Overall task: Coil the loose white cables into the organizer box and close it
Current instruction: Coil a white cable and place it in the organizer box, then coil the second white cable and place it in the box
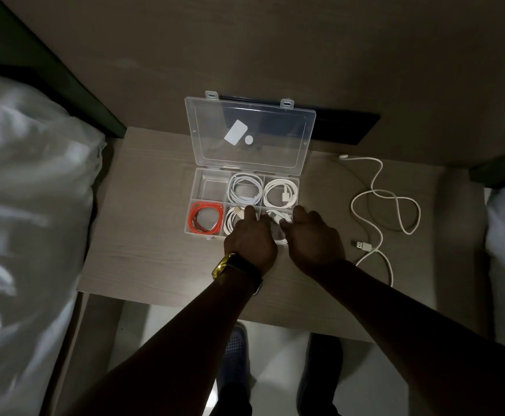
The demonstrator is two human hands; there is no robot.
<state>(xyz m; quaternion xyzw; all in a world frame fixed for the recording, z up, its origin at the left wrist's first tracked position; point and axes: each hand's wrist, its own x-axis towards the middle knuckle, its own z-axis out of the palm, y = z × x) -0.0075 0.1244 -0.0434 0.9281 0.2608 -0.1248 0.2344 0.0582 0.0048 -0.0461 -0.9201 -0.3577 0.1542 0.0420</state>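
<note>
From the head view, the clear organizer box sits mid-desk, its lid standing open against the wall behind. 4 white coils and 1 orange coil fill 5 of its 6 compartments; the far-left one is bare. The left hand and right hand press over the near-right compartment, fingers on a white coil; how wide either grip is, I cannot tell. The loose white cable sprawls on the desk well to the right, near that edge, its lowest stretch running to the front edge. Bedding crowds the desk's left side.
</note>
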